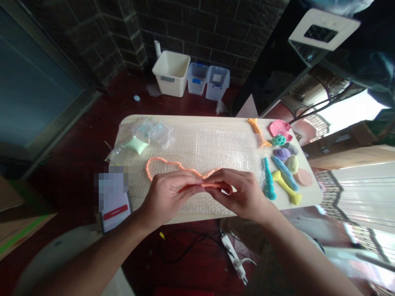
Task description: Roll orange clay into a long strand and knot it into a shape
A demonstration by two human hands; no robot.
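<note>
A long, thin strand of orange modelling clay (pixel 163 159) loops over the bubble wrap (pixel 212 144) on the small table. My left hand (pixel 173 189) pinches the strand near the table's middle. Close against it, my right hand (pixel 236 191) pinches the same strand, and the fingertips of both hands nearly meet. Part of the clay shows flattened between my fingers; the rest there is hidden by my hands. To the right of my right hand lies a teal tapered clay piece (pixel 268 181).
Shaped clay pieces line the right side, among them a yellow bone shape (pixel 286 188), a blue roll (pixel 284 172) and an orange piece (pixel 258 132). Clear plastic packets (pixel 154 131) and a pale green packet (pixel 136 145) sit at left. A phone (pixel 115 201) stands beside the left edge.
</note>
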